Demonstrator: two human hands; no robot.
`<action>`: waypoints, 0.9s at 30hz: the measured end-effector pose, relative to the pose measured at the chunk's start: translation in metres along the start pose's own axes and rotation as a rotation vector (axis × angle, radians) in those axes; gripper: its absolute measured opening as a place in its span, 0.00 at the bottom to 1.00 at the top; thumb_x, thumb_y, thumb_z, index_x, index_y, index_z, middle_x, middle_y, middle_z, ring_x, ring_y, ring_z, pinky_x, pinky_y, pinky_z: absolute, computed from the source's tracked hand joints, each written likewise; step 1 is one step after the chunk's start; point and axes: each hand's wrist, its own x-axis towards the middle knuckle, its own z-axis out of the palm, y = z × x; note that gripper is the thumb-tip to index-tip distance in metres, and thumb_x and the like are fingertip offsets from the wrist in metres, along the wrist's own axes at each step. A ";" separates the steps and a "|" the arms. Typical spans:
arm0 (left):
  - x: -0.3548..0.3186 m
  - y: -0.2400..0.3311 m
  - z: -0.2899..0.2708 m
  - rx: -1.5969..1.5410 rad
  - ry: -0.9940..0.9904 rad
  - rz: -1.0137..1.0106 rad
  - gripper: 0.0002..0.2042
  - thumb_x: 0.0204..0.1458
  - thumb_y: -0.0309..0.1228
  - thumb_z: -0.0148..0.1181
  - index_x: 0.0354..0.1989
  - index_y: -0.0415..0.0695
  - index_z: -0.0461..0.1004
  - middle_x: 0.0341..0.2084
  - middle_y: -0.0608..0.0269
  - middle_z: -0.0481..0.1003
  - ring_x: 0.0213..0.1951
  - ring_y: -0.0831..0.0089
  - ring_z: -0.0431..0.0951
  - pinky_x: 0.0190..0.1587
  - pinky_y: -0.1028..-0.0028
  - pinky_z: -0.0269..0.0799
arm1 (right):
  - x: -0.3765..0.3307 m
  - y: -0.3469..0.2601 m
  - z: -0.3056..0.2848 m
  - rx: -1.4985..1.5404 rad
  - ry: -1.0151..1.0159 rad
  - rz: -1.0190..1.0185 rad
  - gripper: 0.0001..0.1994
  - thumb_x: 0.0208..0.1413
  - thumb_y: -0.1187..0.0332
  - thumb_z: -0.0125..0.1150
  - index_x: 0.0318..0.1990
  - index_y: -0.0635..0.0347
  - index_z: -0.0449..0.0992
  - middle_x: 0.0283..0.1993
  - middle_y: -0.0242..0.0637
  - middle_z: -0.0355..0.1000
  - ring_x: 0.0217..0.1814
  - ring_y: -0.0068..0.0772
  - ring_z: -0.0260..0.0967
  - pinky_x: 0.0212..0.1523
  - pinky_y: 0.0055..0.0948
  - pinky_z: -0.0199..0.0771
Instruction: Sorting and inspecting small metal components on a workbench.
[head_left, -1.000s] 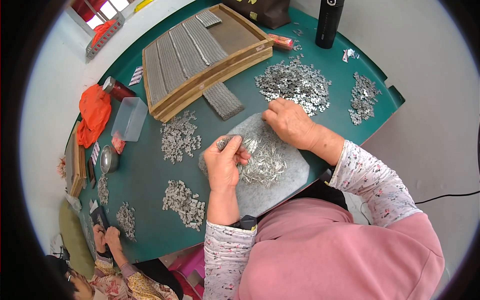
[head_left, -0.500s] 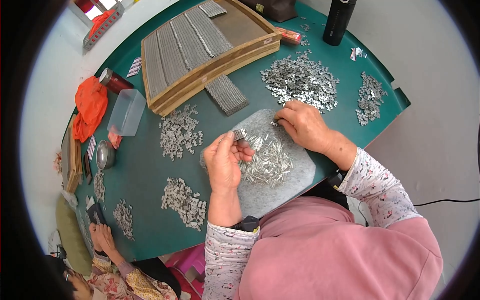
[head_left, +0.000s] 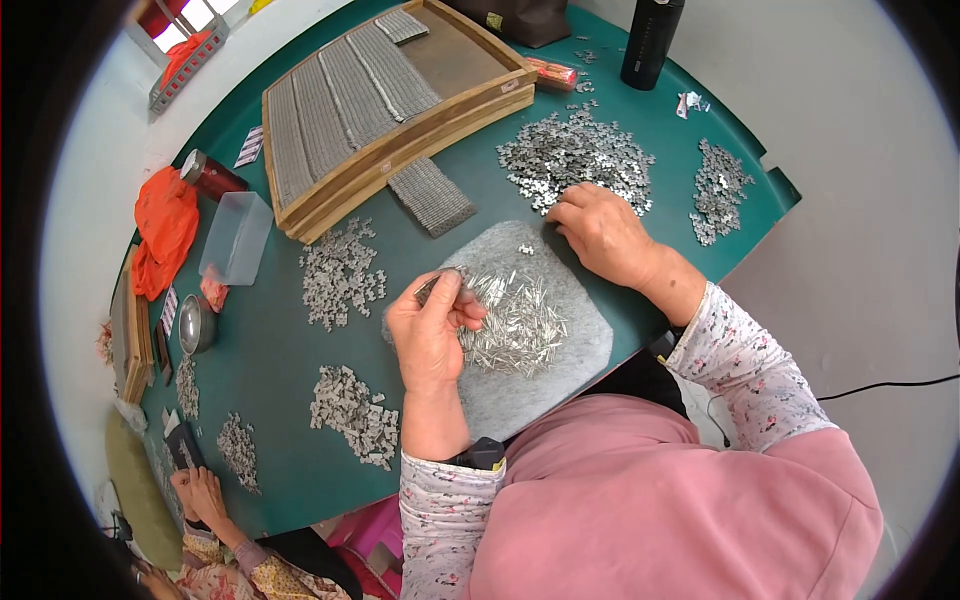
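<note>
Right hand [head_left: 598,232] is shifted up-frame off the grey felt pad [head_left: 570,345] onto the metal-piece heap [head_left: 575,160], grip unclear; left hand [head_left: 432,325] pinches pins [head_left: 515,320].

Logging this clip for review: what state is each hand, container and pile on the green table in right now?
Left hand: closed on a few thin metal pins, above the grey felt pad.
Right hand: palm down at the edge of the large pile of small metal pieces.
Loose pins: scattered on the pad.
Wooden tray: partly filled with rows.
Clear plastic box: open, looks empty.
Black bottle: upright.
</note>
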 end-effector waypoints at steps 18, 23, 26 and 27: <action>-0.002 0.001 0.003 0.089 0.030 0.002 0.08 0.51 0.24 0.60 0.36 0.32 0.75 0.18 0.60 0.72 0.16 0.72 0.71 0.17 0.79 0.63 | 0.005 -0.031 0.020 0.064 -0.048 0.054 0.06 0.44 0.73 0.58 0.31 0.64 0.72 0.33 0.45 0.68 0.39 0.46 0.68 0.38 0.40 0.71; 0.001 -0.002 0.003 0.096 0.004 -0.011 0.08 0.52 0.24 0.59 0.37 0.31 0.75 0.18 0.59 0.72 0.16 0.73 0.71 0.17 0.80 0.64 | 0.002 -0.028 0.022 0.129 -0.034 0.138 0.08 0.43 0.74 0.60 0.32 0.66 0.70 0.33 0.46 0.68 0.38 0.47 0.69 0.37 0.41 0.71; 0.001 -0.002 0.004 0.093 -0.017 -0.028 0.08 0.53 0.26 0.58 0.36 0.32 0.74 0.18 0.60 0.72 0.16 0.74 0.71 0.17 0.81 0.63 | 0.001 -0.026 0.021 0.144 -0.043 0.156 0.09 0.44 0.73 0.60 0.33 0.66 0.70 0.33 0.47 0.68 0.37 0.49 0.70 0.37 0.42 0.71; 0.001 -0.002 0.003 0.088 -0.014 -0.037 0.08 0.54 0.27 0.58 0.36 0.32 0.74 0.18 0.60 0.72 0.16 0.74 0.71 0.17 0.81 0.63 | 0.000 -0.027 0.021 0.148 -0.054 0.161 0.08 0.45 0.73 0.60 0.33 0.65 0.70 0.33 0.47 0.68 0.37 0.49 0.70 0.37 0.42 0.71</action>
